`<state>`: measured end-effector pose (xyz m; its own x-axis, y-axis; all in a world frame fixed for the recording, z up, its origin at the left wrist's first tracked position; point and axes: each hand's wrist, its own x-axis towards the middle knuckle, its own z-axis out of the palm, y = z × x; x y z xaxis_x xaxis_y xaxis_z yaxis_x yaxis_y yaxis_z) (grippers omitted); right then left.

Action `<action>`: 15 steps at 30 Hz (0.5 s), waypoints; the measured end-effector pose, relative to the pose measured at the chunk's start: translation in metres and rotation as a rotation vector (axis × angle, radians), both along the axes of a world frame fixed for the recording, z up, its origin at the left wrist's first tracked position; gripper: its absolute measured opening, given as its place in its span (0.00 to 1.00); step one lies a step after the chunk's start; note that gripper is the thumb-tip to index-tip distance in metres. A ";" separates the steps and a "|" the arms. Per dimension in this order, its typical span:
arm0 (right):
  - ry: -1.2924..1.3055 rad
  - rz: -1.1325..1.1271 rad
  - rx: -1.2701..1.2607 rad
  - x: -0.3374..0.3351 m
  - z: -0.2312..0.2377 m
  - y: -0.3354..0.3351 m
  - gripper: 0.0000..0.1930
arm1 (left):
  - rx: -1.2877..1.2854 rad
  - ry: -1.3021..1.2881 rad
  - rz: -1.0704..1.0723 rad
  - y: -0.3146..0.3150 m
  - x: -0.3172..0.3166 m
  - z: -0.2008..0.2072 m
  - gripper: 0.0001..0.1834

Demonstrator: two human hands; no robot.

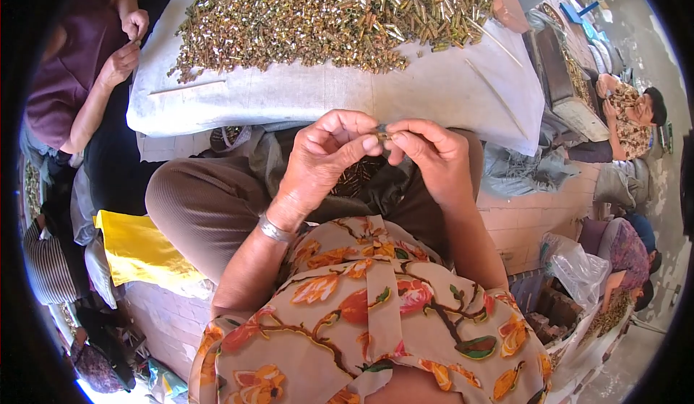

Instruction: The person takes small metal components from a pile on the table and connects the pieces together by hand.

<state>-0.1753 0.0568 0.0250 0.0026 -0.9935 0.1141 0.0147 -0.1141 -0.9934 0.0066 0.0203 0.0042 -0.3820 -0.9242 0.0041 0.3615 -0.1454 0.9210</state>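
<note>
Over my lap, my left hand (pixel 336 147) and my right hand (pixel 426 151) meet with their thumbs and forefingers pinched together. Both grip a small dark, brass-coloured metal part (pixel 382 135); fingertips cover most of it, so its exact shape is hard to make out. Beyond them, a large heap of small brass-coloured metal pieces (pixel 311 24) covers the far part of the table, short bits at left and longer tube-like ones at right. More of the metal pieces (pixel 358 176) show below my hands, between my legs.
A white cloth (pixel 289 100) covers the table, with thin sticks (pixel 499 96) lying on it. A co-worker's hands (pixel 129 46) are at the left. Yellow cloth (pixel 141 248) lies left of my knee, grey plastic sheeting (pixel 524 172) at right. Other people sit farther right.
</note>
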 end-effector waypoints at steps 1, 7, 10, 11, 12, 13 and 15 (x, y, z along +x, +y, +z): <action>0.000 0.000 -0.002 -0.004 -0.001 0.000 0.07 | 0.089 0.060 -0.136 -0.004 0.004 0.002 0.11; -0.346 0.217 0.246 -0.005 -0.002 0.003 0.08 | 0.241 0.334 -0.492 -0.014 0.006 -0.004 0.15; -0.488 0.200 0.365 -0.002 -0.006 0.006 0.09 | 0.276 0.443 -0.546 -0.017 0.002 -0.010 0.15; -0.529 0.197 0.364 -0.003 -0.011 0.005 0.10 | 0.298 0.410 -0.521 -0.017 0.000 -0.008 0.13; -0.528 0.199 0.362 -0.004 -0.013 0.004 0.10 | 0.296 0.409 -0.521 -0.018 -0.001 -0.012 0.13; -0.556 0.189 0.377 -0.004 -0.015 0.002 0.10 | 0.295 0.411 -0.514 -0.019 -0.002 -0.019 0.12; -0.585 0.177 0.391 -0.002 -0.015 0.001 0.10 | 0.319 0.431 -0.472 -0.022 -0.004 -0.026 0.08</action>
<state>-0.1770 0.0577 0.0103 0.2144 -0.9522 -0.2176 0.5413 0.3012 -0.7850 0.0026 -0.0020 -0.0221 -0.7671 -0.6416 0.0014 0.5154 -0.6149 0.5968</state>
